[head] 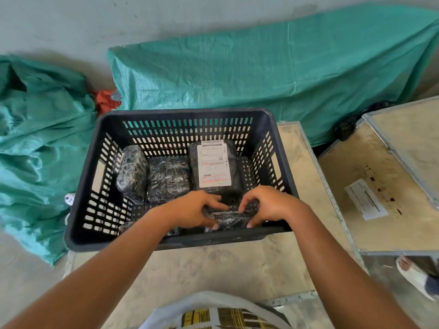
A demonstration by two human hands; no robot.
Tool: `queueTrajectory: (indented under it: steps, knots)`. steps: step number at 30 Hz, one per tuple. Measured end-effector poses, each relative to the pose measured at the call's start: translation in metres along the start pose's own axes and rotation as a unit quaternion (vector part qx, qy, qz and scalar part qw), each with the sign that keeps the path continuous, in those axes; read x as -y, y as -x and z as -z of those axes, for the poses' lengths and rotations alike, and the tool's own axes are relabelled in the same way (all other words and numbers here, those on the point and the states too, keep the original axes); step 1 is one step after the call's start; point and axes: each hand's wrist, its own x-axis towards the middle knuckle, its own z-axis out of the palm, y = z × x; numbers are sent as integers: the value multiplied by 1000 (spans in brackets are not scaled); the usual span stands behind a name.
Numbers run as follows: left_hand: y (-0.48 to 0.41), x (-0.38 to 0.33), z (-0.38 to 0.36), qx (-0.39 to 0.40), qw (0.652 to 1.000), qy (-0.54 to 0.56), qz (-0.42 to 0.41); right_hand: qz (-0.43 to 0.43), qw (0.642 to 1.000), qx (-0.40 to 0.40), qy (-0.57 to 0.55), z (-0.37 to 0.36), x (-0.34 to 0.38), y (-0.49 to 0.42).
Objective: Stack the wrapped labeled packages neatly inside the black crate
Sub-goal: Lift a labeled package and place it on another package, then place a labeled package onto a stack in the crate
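The black slotted crate [78,210] stands on a wooden board. Three black wrapped packages line its far side: one upright on edge [131,173] at the left, a flat one [168,178] in the middle, and one with a white label [215,163] facing up at the right. At the crate's near side, my left hand [192,208] and my right hand [268,204] both grip a black wrapped package [231,216] from either end, low inside the crate. More wrapped bundles lie partly hidden under my left forearm.
Green tarpaulin [261,67] covers things behind and left of the crate. A wooden box with metal edging and a paper label [380,186] stands to the right. Another person's sandalled foot [413,274] shows at the lower right. Something red [105,100] lies behind the crate.
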Motion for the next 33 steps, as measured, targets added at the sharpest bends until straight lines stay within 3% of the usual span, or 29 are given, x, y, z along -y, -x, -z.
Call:
queueTrajectory:
  steps: [5,9,15,19,24,29,33]
  knots:
    - [2,0,-8,12,999,-48,3,11,999,-45,-4,-13,-6,-1]
    - [-10,-8,-9,15,992,-115,44,21,987,-143,-64,-16,-8,-6]
    - [-27,-21,-12,-66,980,-181,46,22,979,-183,-84,-16,-7,-12]
    - [-16,-24,-6,-95,989,-115,11,64,963,-231,-121,-14,-8,-6]
    - [19,-45,35,-179,984,-4,16,186,912,-319,-182,4,-5,10]
    - [73,-79,93,-235,971,46,-7,256,909,-232,-234,27,14,31]
    - [104,-93,127,-214,965,145,-42,292,908,-206,-219,30,39,39]
